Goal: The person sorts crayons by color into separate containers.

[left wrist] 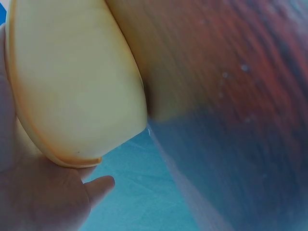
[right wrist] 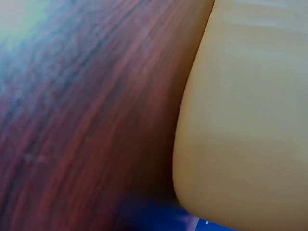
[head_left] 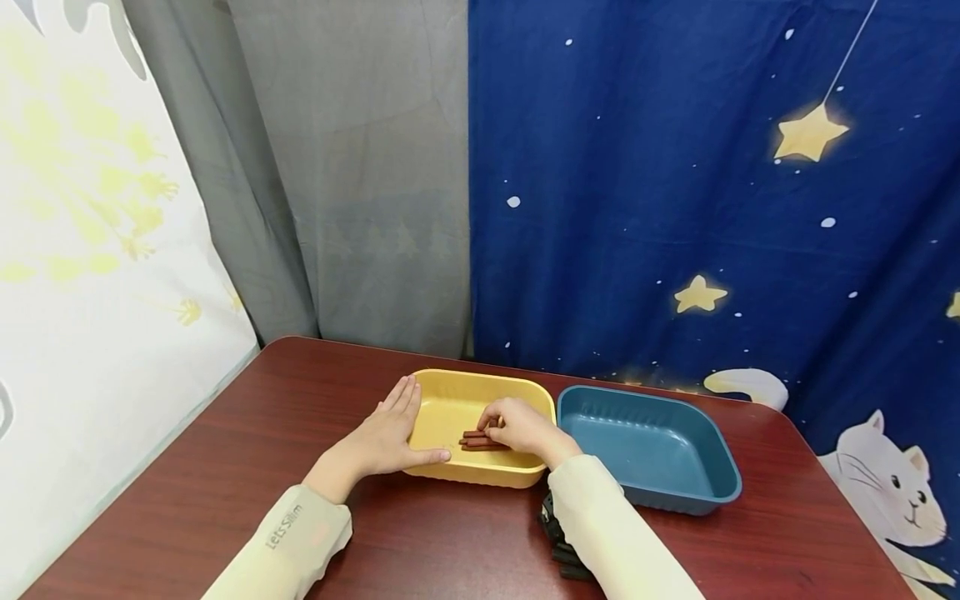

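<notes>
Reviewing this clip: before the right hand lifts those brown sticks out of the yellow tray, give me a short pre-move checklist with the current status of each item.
1. Left hand steadies the yellow tray, fingers flat on its left rim: ok.
2. Right hand is on the brown sticks, fingers curled over them: ok.
3. Firm grip on every stick: cannot tell, the fingers hide it.
4. Blue tray stands beside the yellow tray with nothing in it: ok.
5. Black object by the right sleeve, possibly in the arm's way: cannot tell.
</notes>
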Available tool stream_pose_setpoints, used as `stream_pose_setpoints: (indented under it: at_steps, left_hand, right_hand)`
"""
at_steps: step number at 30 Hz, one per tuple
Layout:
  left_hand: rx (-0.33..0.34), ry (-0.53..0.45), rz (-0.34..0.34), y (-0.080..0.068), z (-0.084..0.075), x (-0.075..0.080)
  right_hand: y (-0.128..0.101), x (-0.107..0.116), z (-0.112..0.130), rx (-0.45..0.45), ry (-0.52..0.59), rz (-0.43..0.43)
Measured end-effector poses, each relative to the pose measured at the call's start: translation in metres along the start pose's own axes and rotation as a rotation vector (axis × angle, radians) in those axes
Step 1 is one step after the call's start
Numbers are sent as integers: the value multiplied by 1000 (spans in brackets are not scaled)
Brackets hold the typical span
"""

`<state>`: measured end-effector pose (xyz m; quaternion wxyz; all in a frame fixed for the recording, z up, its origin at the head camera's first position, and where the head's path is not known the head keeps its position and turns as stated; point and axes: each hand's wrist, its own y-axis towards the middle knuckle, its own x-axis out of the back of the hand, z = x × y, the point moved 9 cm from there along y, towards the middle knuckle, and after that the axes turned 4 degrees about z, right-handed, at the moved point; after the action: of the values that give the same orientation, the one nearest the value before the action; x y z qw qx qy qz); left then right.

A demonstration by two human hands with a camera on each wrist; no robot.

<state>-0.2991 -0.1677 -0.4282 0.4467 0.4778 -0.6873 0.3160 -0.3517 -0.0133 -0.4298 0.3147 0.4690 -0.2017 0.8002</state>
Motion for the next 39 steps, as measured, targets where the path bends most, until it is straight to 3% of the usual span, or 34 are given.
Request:
stream_pose_setpoints:
  at_steps: [10,17,23,29,39]
  left_hand:
    - [21,-14,2,-1,0,0]
    - [11,-13,-6,-1,1,0]
    - [11,-15,-14,-2,1,-1]
    - [-4,-23,-1,-1,-2,-5]
    - [-7,-24,-32,-2,-1,0]
  right_hand:
    - [-15,12,10,28,50,5]
    - [-45,40,12,57,-31,-86]
    - [-78,58,5,48,-29,-163]
    - [-113,63,-6,11,-43,-200]
    - [-160,70,-37,-153,-39,-263]
